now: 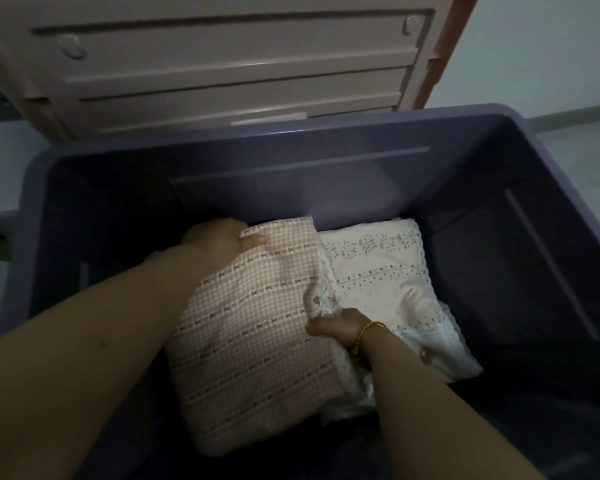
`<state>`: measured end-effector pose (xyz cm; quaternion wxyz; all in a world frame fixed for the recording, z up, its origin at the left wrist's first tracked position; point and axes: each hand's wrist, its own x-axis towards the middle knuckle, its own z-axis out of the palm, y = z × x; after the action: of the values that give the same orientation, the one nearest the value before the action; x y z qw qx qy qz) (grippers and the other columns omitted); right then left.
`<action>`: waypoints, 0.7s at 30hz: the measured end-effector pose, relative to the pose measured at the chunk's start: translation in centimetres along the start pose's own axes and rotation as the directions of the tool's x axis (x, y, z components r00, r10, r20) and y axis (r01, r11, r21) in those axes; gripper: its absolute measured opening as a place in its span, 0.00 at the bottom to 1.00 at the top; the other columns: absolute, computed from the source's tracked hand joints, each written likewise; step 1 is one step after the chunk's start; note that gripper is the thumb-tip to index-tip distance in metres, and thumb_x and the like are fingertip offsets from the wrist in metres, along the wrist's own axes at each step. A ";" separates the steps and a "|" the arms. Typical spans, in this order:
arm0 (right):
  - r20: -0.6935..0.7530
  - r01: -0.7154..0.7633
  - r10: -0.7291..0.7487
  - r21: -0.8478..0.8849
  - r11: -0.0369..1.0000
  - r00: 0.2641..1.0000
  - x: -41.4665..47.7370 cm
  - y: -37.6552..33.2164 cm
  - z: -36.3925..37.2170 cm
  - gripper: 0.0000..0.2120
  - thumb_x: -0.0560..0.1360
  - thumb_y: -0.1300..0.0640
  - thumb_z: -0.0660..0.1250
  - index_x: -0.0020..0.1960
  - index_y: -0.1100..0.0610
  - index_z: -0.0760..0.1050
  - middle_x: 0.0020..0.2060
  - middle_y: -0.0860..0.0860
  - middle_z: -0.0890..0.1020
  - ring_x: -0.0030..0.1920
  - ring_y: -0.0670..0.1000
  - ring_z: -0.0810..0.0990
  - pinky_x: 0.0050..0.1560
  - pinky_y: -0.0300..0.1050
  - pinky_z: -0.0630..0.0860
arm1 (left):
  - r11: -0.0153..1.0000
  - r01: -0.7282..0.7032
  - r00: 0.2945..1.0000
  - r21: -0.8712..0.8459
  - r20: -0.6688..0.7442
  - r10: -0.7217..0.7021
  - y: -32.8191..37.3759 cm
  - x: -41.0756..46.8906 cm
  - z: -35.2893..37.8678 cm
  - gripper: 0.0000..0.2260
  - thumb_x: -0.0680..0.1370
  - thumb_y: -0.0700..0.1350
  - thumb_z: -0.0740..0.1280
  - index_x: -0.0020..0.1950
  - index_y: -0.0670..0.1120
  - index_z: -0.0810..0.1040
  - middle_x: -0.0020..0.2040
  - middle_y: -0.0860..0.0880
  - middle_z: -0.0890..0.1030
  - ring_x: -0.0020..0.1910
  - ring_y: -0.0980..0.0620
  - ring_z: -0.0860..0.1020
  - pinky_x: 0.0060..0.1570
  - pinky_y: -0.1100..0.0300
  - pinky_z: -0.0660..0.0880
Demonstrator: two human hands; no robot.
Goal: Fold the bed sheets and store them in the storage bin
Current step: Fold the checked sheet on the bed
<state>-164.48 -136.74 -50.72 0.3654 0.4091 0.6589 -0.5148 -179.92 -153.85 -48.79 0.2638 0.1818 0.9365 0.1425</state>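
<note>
Head view: pink checked folded sheet (257, 341), gripped by left hand (219, 241) and right hand (338, 329), is laid in purple plastic bin (534, 161); storing judged nearly done.

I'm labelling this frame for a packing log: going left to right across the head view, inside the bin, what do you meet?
left bin wall → left hand → pink checked sheet → right hand → white flowered sheet → right bin wall
</note>
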 end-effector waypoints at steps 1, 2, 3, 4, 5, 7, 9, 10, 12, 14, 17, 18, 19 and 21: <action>0.079 -0.033 0.031 0.012 0.999 0.996 -0.4 -0.5 -0.2 0.31 0.70 0.54 0.72 0.68 0.65 0.66 0.62 0.60 0.75 0.58 0.58 0.77 0.57 0.48 0.74 | 1.000 0.002 1.000 0.024 0.020 -0.003 0.1 0.4 -0.4 0.23 0.77 0.60 0.57 0.58 0.44 0.77 0.60 0.44 0.77 0.59 0.43 0.74 0.56 0.57 0.69; 0.141 -0.064 0.057 0.041 0.997 0.988 -0.6 -0.7 -0.2 0.34 0.68 0.52 0.73 0.68 0.64 0.67 0.63 0.60 0.74 0.60 0.59 0.76 0.61 0.50 0.72 | 0.998 0.012 1.000 0.056 0.028 -0.013 0.2 0.6 -0.8 0.23 0.77 0.61 0.57 0.59 0.45 0.77 0.61 0.44 0.77 0.60 0.44 0.74 0.57 0.57 0.69; 0.171 -0.073 0.065 0.041 0.996 0.983 -0.6 -0.6 0.0 0.38 0.65 0.50 0.75 0.69 0.63 0.66 0.65 0.60 0.73 0.62 0.60 0.74 0.64 0.52 0.70 | 0.994 0.018 1.000 0.107 0.022 -0.021 0.3 0.8 -0.8 0.23 0.77 0.61 0.57 0.60 0.45 0.76 0.62 0.45 0.77 0.60 0.44 0.74 0.57 0.57 0.68; 0.168 -0.073 0.070 0.014 0.997 0.983 -0.4 -0.5 0.4 0.43 0.63 0.48 0.76 0.71 0.62 0.62 0.68 0.59 0.69 0.65 0.60 0.71 0.66 0.53 0.68 | 0.986 0.016 1.000 0.168 0.005 -0.017 0.2 1.1 -0.5 0.23 0.77 0.61 0.56 0.62 0.46 0.75 0.63 0.45 0.76 0.62 0.45 0.73 0.58 0.57 0.68; 0.135 -0.066 0.070 -0.038 0.997 0.988 -0.2 -0.2 0.8 0.44 0.65 0.49 0.75 0.73 0.62 0.58 0.70 0.59 0.66 0.67 0.60 0.68 0.68 0.52 0.66 | 0.971 0.012 1.000 0.241 -0.029 -0.005 0.1 0.9 0.3 0.24 0.78 0.61 0.55 0.66 0.47 0.71 0.65 0.46 0.74 0.63 0.45 0.72 0.60 0.57 0.67; 0.048 -0.052 0.064 -0.214 0.975 0.997 0.4 0.5 1.9 0.40 0.73 0.50 0.68 0.75 0.61 0.50 0.72 0.58 0.60 0.70 0.59 0.63 0.69 0.50 0.65 | 0.942 -0.017 0.981 0.335 -0.179 0.082 -0.3 -0.4 3.4 0.26 0.79 0.60 0.51 0.72 0.47 0.64 0.69 0.44 0.70 0.66 0.45 0.70 0.64 0.56 0.60; -0.060 -0.065 0.047 -0.348 0.935 0.997 0.5 1.1 2.7 0.39 0.75 0.46 0.62 0.75 0.58 0.42 0.74 0.57 0.53 0.72 0.59 0.57 0.71 0.54 0.59 | 0.964 -0.069 0.945 0.258 -0.292 0.146 -0.6 -2.7 6.5 0.28 0.74 0.58 0.52 0.69 0.44 0.68 0.65 0.40 0.74 0.64 0.43 0.70 0.67 0.55 0.52; -0.155 -0.073 0.015 -0.376 0.924 0.988 0.6 0.9 3.2 0.39 0.76 0.44 0.60 0.75 0.55 0.40 0.75 0.57 0.50 0.73 0.59 0.54 0.72 0.56 0.55 | 0.974 -0.087 0.932 0.210 -0.329 0.154 -1.1 -3.7 8.0 0.27 0.73 0.57 0.53 0.67 0.45 0.69 0.63 0.38 0.76 0.63 0.42 0.69 0.69 0.55 0.48; -0.411 0.004 -0.220 -0.465 0.885 0.885 -0.1 -0.1 4.2 0.35 0.76 0.44 0.56 0.76 0.54 0.44 0.75 0.56 0.50 0.74 0.58 0.52 0.72 0.60 0.50 | 0.984 -0.024 0.938 0.176 -0.338 0.083 -2.2 -5.5 10.6 0.24 0.75 0.60 0.51 0.65 0.47 0.67 0.62 0.38 0.76 0.64 0.43 0.65 0.71 0.55 0.39; -0.497 0.119 -0.580 -0.684 0.719 0.646 0.4 -0.6 5.7 0.32 0.70 0.45 0.55 0.72 0.55 0.59 0.70 0.60 0.67 0.69 0.60 0.64 0.66 0.66 0.59 | 0.987 0.045 0.954 0.155 -0.300 0.003 -3.1 -6.3 12.1 0.27 0.78 0.63 0.42 0.66 0.50 0.66 0.63 0.38 0.75 0.65 0.43 0.63 0.71 0.51 0.38; -0.321 0.103 -0.631 -0.835 0.540 0.706 3.1 -0.1 7.4 0.31 0.65 0.39 0.51 0.65 0.50 0.64 0.61 0.57 0.77 0.61 0.62 0.72 0.56 0.69 0.67 | 0.971 0.072 0.969 0.228 -0.245 -0.014 -4.4 -5.3 13.2 0.29 0.78 0.64 0.38 0.66 0.51 0.67 0.63 0.39 0.75 0.64 0.43 0.63 0.66 0.37 0.52; -0.307 0.093 -0.603 -0.836 0.540 0.737 4.4 0.4 7.7 0.31 0.66 0.38 0.51 0.65 0.51 0.65 0.60 0.57 0.78 0.59 0.62 0.75 0.52 0.69 0.70 | 0.966 0.060 0.972 0.253 -0.234 0.001 -4.9 -4.6 13.8 0.29 0.77 0.65 0.38 0.66 0.52 0.67 0.64 0.40 0.75 0.65 0.43 0.64 0.64 0.36 0.54; -0.300 0.089 -0.595 -0.840 0.535 0.746 5.3 0.8 7.7 0.31 0.66 0.38 0.50 0.64 0.51 0.65 0.59 0.57 0.78 0.58 0.63 0.77 0.48 0.68 0.73 | 0.965 0.057 0.974 0.257 -0.228 0.003 -5.3 -4.2 14.4 0.29 0.77 0.65 0.39 0.66 0.52 0.66 0.64 0.40 0.75 0.65 0.43 0.64 0.64 0.37 0.54; -0.303 0.080 -0.637 -0.863 0.499 0.709 6.9 1.4 7.6 0.30 0.67 0.38 0.50 0.64 0.51 0.64 0.59 0.58 0.78 0.61 0.63 0.72 0.46 0.66 0.75 | 0.964 0.057 0.973 0.261 -0.231 0.005 -5.8 -3.5 15.4 0.29 0.77 0.65 0.38 0.67 0.52 0.66 0.65 0.41 0.74 0.65 0.43 0.63 0.65 0.41 0.50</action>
<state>-165.44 -142.82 -59.02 0.1599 0.1803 0.9677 -0.0742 -170.27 -157.83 -62.00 0.1289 0.1856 0.9736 0.0320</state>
